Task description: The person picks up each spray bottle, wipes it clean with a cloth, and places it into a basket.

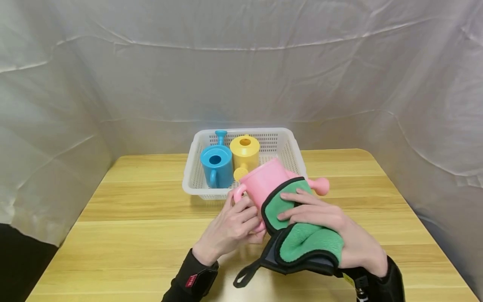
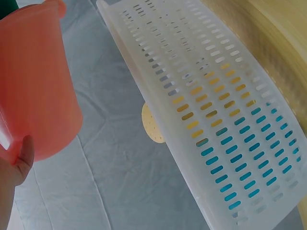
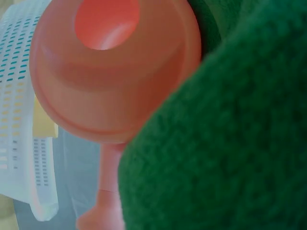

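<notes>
Above the front of the table is a pink watering can (image 1: 264, 180), tipped on its side with its spout (image 1: 320, 186) to the right. My left hand (image 1: 237, 222) grips it around the handle, and in the left wrist view the thumb (image 2: 25, 155) lies against its wall near the base. With my right hand (image 1: 320, 218) I hold a green cloth (image 1: 313, 241) with black edging against the can's side; the fingers spread over it and the thumb is hidden. The cloth's loop hangs toward the table. In the right wrist view the can's round opening (image 3: 108, 24) shows.
Behind the hands, a white perforated basket (image 1: 188, 174) stands on the wooden table (image 1: 124, 243). It holds a blue watering can (image 1: 218, 167) and a yellow watering can (image 1: 245, 151), side by side toward its left. Grey sheeting (image 1: 241, 84) encloses the back and sides.
</notes>
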`<state>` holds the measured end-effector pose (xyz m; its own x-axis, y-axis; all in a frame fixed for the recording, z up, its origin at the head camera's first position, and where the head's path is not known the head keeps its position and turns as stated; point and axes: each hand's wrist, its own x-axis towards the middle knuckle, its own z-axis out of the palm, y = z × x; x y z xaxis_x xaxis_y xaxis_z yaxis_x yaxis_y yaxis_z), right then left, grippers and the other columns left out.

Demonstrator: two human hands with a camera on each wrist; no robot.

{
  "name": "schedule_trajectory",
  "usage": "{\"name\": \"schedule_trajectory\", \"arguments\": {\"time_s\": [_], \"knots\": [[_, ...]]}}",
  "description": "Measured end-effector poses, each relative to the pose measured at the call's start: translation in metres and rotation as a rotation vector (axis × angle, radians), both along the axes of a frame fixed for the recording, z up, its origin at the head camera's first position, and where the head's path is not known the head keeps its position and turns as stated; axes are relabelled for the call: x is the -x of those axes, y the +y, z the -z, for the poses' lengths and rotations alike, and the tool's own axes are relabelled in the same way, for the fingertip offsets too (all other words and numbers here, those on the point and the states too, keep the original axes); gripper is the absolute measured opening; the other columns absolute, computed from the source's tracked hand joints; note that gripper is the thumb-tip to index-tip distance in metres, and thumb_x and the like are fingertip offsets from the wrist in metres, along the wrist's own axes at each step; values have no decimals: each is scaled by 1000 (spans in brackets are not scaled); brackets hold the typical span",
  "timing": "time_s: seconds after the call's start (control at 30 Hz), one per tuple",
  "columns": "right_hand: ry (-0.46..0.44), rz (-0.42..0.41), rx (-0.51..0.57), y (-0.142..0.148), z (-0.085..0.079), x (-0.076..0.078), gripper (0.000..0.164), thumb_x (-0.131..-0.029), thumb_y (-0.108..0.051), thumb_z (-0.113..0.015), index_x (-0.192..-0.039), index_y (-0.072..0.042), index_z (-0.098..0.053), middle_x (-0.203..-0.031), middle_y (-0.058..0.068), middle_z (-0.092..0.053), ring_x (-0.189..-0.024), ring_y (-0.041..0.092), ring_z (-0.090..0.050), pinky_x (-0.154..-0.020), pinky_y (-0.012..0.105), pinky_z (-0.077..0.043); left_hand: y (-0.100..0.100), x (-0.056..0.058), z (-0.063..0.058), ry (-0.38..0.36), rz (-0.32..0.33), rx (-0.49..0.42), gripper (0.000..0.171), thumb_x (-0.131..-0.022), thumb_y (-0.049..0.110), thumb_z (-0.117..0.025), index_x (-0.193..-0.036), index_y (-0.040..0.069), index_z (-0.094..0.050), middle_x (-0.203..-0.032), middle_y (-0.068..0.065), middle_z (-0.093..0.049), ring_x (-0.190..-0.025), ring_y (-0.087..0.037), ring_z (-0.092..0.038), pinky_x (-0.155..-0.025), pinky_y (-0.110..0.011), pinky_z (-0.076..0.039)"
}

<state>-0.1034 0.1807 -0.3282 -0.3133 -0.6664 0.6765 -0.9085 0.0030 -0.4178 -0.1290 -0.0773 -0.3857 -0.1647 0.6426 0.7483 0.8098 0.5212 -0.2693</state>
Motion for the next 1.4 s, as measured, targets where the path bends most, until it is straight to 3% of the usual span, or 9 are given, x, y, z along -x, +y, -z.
{"name": "schedule_trajectory", "arguments": {"time_s": [0.17,0.3,0.37,0.53,0.7,0.77,0.93,1.13,1.4], "knots": [[40,23,31,-3,1,4,50,-85,-24,-81,-125,0,-64,-128,11,-68,-147,29,-42,-125,34,-25,3,-2,0,-5,11,21,18,-76,22,-80,-76,18,-63,-83,9,-61,-96,-15,-52,-99,-45,-42],[57,64,78,-5,4,9,47,-88,-28,-78,-123,1,-65,-129,11,-68,-147,29,-42,-124,34,-26,6,-4,3,4,26,60,9,-85,20,-77,-83,19,-68,-87,10,-67,-101,-15,-54,-100,-45,-42],[54,77,97,-4,5,10,47,-88,-30,-77,-122,1,-65,-129,10,-68,-147,28,-43,-123,33,-29,8,-5,4,-27,43,71,11,-89,29,-74,-90,19,-71,-91,10,-68,-106,-15,-56,-102,-45,-41],[40,73,111,-3,7,11,47,-88,-31,-77,-122,0,-65,-132,8,-67,-147,28,-42,-122,32,-31,11,-9,7,-143,78,79,40,-83,56,-70,-104,21,-72,-99,11,-68,-112,-14,-55,-105,-43,-36],[21,52,72,-3,6,11,50,-86,-30,-79,-125,-1,-65,-132,8,-68,-147,27,-42,-125,34,-26,9,-6,6,-31,31,97,15,-84,32,-78,-88,20,-70,-90,10,-68,-106,-15,-55,-101,-44,-41],[13,49,46,-3,5,10,51,-85,-28,-81,-125,-2,-65,-130,8,-68,-147,27,-43,-125,34,-24,7,-5,5,1,17,84,13,-81,26,-80,-82,19,-69,-88,10,-68,-103,-16,-54,-100,-45,-43],[-4,9,8,-1,2,5,52,-81,-22,-83,-125,-2,-65,-126,8,-69,-146,27,-43,-126,34,-23,2,-2,3,-22,31,10,24,-74,33,-86,-78,19,-66,-86,9,-64,-100,-15,-52,-99,-46,-44],[-4,-56,2,2,0,4,53,-82,-20,-81,-126,0,-62,-126,10,-68,-146,29,-42,-126,36,-23,-2,1,0,-18,21,-23,18,-76,21,-75,-74,17,-58,-79,8,-54,-92,-14,-51,-101,-49,-45],[-1,-14,-44,-3,0,-1,55,-80,-25,-84,-126,-4,-63,-125,8,-69,-145,28,-43,-126,33,-23,-4,1,0,-45,15,-14,24,-75,26,-80,-74,16,-59,-77,7,-54,-91,-14,-51,-99,-47,-44]]}}
